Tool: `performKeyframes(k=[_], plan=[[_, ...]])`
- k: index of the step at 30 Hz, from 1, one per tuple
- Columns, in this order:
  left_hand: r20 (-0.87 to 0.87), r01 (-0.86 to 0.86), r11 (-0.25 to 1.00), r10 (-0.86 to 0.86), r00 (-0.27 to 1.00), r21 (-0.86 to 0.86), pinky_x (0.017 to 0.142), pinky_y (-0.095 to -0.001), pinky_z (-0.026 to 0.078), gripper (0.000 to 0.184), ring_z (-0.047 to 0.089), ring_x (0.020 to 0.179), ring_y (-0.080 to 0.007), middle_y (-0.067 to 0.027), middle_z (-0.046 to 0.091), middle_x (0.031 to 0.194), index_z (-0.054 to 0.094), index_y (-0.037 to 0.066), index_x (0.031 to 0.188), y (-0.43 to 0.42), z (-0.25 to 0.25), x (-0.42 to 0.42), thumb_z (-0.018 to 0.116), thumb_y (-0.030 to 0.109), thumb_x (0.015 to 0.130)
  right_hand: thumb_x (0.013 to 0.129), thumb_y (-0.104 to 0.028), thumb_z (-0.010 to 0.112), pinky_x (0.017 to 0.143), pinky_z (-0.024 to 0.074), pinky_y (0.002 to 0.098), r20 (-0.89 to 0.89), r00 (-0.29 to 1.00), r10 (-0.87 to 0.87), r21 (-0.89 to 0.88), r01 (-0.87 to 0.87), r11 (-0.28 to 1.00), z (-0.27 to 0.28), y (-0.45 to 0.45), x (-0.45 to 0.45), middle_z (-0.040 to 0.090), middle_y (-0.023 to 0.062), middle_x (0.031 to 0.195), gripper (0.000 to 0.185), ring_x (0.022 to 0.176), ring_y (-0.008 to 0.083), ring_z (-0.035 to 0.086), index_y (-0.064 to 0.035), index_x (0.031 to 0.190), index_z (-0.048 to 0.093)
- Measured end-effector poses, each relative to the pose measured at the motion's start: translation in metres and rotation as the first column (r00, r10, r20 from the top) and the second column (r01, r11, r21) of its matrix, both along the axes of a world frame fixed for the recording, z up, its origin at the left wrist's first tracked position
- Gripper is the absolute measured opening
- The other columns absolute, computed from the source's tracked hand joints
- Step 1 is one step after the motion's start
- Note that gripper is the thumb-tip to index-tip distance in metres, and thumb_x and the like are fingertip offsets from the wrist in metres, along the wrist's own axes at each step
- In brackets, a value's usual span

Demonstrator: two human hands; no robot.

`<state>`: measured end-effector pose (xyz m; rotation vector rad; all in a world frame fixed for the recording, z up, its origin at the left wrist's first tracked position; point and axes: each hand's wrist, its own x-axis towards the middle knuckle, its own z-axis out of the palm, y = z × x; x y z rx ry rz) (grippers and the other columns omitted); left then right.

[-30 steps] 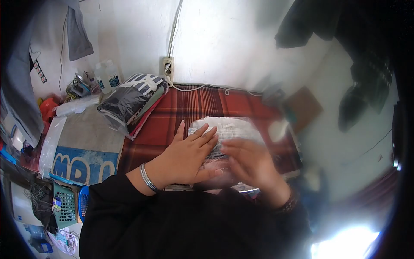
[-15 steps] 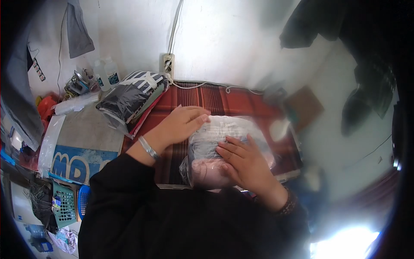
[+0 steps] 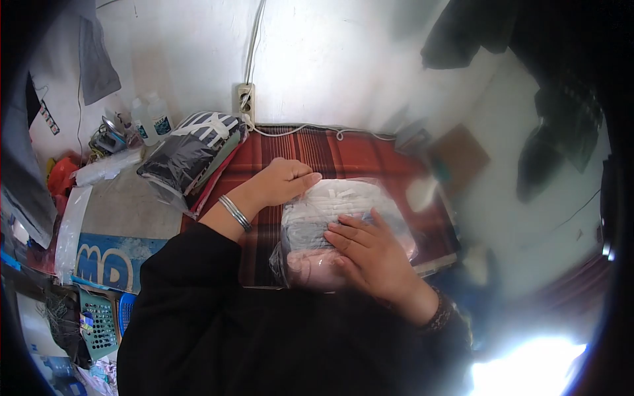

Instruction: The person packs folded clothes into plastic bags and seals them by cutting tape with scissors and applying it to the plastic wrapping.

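Observation:
A clear plastic bag of folded clothes (image 3: 307,231), with white, grey-blue and pink layers, lies flat in front of me. My left hand (image 3: 282,183) is closed at the bag's upper left corner, thumb and curled fingers pinching the plastic edge there. Across the middle and right of the bag rests my right hand (image 3: 375,256), its fingers stretched out flat on the plastic. Beneath the bag is a red and dark plaid cloth (image 3: 370,155). The bag's lower edge is partly hidden by my dark clothing.
Another bagged clothes bundle (image 3: 188,155), black and striped, lies at the back left beside a grey and blue printed sheet (image 3: 125,211). Two bottles (image 3: 152,119) stand near the wall under a power socket (image 3: 246,100). Baskets (image 3: 99,323) sit lower left; haze blurs the right side.
My left hand's fingers have curled from loosely extended into a closed grip at the bag's corner. My right hand stays flat on the bag. The view has shifted slightly.

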<state>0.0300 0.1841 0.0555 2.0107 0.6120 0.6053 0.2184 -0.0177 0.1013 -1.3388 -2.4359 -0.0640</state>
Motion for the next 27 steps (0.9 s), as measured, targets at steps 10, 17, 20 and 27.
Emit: performKeyframes(k=[10,17,20,27], plan=[[-0.078,-0.272,0.701,0.423,0.903,0.659,0.092,-0.046,0.038,0.034,0.065,0.076,-0.0238,-0.0044,0.066,0.07,0.067,0.014,0.083,0.008,0.001,-0.005,0.054,0.043,0.093,0.087,-0.022,0.062,0.107,0.0321,0.0599,-0.02,1.0,-0.008,0.016,0.008,1.0,-0.001,0.002,0.002,0.06,0.009,0.127,0.038,0.125,0.0278,0.053,-0.0073,0.121,0.061],[0.158,-0.204,0.648,0.13,0.979,0.734,0.103,-0.0473,0.038,0.029,0.064,0.101,-0.0229,-0.005,0.069,0.104,0.07,0.012,0.103,-0.063,0.032,-0.044,0.055,0.035,0.092,0.086,-0.019,0.063,0.107,0.0331,0.0584,-0.04,0.999,-0.015,0.07,0.018,0.997,-0.006,0.003,0.004,0.06,0.0102,0.126,0.035,0.125,0.028,0.052,-0.007,0.118,0.063],[0.122,0.021,0.757,-0.133,0.983,0.653,0.107,-0.0477,0.037,0.046,0.059,0.116,-0.0272,-0.012,0.062,0.125,0.065,0.008,0.118,-0.082,0.011,-0.059,0.047,0.043,0.094,0.085,-0.02,0.064,0.107,0.0345,0.0568,-0.075,0.997,-0.009,0.096,0.016,0.995,-0.008,0.001,0.006,0.059,0.0117,0.128,0.034,0.126,0.03,0.052,-0.0066,0.116,0.064],[0.026,0.135,0.745,-0.2,0.979,0.653,0.112,-0.0474,0.031,0.086,0.046,0.133,-0.0296,-0.015,0.051,0.14,0.05,0.002,0.138,-0.078,-0.009,-0.063,0.041,0.071,0.087,0.083,-0.029,0.067,0.106,0.0348,0.0563,-0.072,0.996,-0.044,0.084,0.05,0.995,0.0,-0.001,-0.004,0.05,0.0156,0.138,0.039,0.132,0.0354,0.045,-0.0067,0.115,0.064]])
